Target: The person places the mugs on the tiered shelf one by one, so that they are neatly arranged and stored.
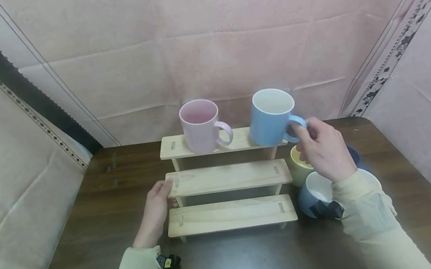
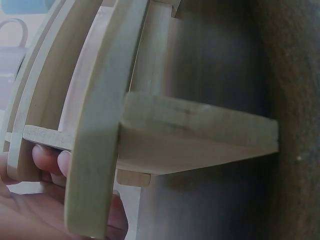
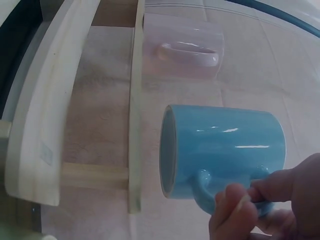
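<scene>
A light wooden three-tier stand (image 1: 229,177) is on the dark table. My left hand (image 1: 158,206) grips the left end of its middle tier, fingers (image 2: 46,159) under the board. At the right, my right hand (image 1: 324,147) pinches the handle of a light blue mug (image 1: 269,120). This mug is upright over the right end of the top tier; in the right wrist view a small gap shows between the mug's base (image 3: 168,150) and the board (image 3: 135,125). A pale lilac mug (image 1: 199,130) stands on the same tier to the left, its handle pointing right.
Beside the stand's right end, partly hidden by my right arm, are a yellow mug (image 1: 300,170), a blue-and-white mug (image 1: 318,188) and a dark blue item (image 1: 354,156). Pale cloth (image 1: 226,47) hangs behind the table and along both sides.
</scene>
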The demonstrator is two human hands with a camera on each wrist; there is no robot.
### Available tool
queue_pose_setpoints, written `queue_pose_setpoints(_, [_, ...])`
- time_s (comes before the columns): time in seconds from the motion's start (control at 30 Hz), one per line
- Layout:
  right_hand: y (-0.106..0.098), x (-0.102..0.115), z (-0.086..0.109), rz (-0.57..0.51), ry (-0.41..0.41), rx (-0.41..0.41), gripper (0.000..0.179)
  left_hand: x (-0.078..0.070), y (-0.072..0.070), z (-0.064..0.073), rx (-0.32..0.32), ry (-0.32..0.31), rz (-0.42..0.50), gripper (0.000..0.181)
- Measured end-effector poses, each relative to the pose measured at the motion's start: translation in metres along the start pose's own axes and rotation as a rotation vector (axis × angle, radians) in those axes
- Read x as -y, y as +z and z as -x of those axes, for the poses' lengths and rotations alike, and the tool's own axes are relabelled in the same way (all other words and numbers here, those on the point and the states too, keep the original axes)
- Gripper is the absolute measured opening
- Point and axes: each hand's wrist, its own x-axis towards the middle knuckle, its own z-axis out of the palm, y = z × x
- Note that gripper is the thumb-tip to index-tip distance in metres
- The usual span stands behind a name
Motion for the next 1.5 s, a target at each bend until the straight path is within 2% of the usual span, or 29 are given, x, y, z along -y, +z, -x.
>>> queue_pose_setpoints(0.37, [0.014, 0.003, -0.01, -0.054, 0.041, 0.032, 0.051, -0.002, 0.0, 0.0, -0.008, 0.0, -0.006, 0.039])
queue_pose_setpoints(0.87, [0.033, 0.003, -0.016, -0.023, 0.038, 0.053, 0.047, 0.002, 0.001, 0.001, -0.007, -0.007, -0.007, 0.041])
queue_pose_setpoints(1.1, [0.035, 0.001, -0.017, -0.01, 0.016, 0.038, 0.042, 0.001, 0.001, 0.003, 0.004, -0.016, -0.012, 0.042])
queue_pose_setpoints(1.5, [0.032, -0.002, -0.018, -0.052, 0.038, 0.101, 0.045, -0.004, 0.0, 0.003, 0.0, -0.001, -0.011, 0.043])
